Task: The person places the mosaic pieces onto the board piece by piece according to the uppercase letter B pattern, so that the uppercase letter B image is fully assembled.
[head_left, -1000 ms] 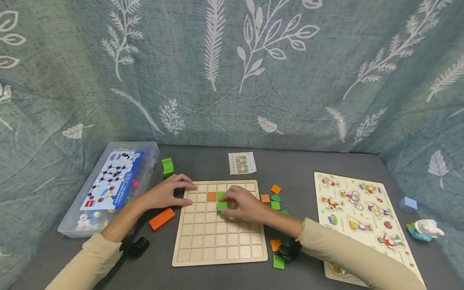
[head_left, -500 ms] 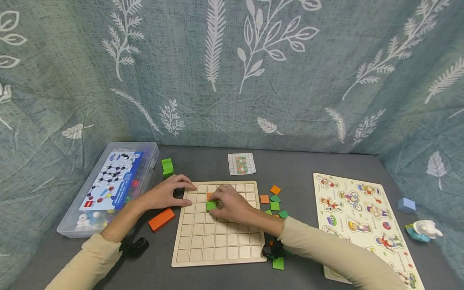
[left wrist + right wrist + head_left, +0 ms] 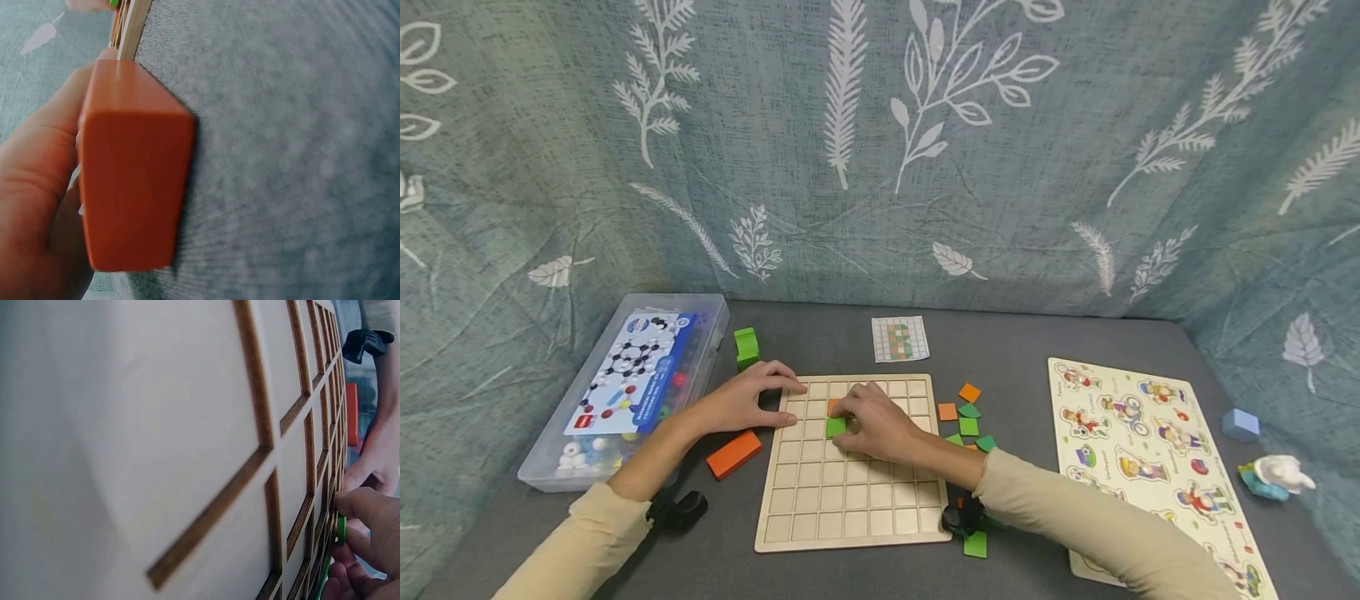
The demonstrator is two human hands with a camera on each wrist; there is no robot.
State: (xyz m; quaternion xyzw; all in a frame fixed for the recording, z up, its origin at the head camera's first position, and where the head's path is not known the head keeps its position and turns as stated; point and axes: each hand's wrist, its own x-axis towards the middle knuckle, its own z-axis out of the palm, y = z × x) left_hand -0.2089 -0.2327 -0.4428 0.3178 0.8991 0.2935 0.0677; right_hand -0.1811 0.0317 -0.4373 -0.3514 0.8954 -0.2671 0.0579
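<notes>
In the head view, my right hand (image 3: pixel 880 423) is over the upper middle of a wooden grid board (image 3: pixel 820 501). Its thumb and fingertips pinch a green square tile (image 3: pixel 836 427) close over a cell; the right wrist view shows the green tile (image 3: pixel 341 530) edge-on between them. Just above it, an orange square tile (image 3: pixel 833 407) is partly covered by the fingers. My left hand (image 3: pixel 748 398) rests with thumb and fingers spread at the board's upper left edge. An orange block (image 3: pixel 734 455) lies beside it, large in the left wrist view.
Several orange and green tiles (image 3: pixel 968 427) lie right of the board. Behind it is a small pattern card (image 3: pixel 900 339). A clear plastic box (image 3: pixel 625 383) and a green block (image 3: pixel 747 346) stand left. At right are a picture puzzle board (image 3: pixel 1150 467), a blue cube (image 3: pixel 1241 425) and a figurine (image 3: pixel 1277 477).
My right hand has moved left across the board with the green tile, to the cell below the orange tile, and has stayed there over the last half second. The left hand stays put.
</notes>
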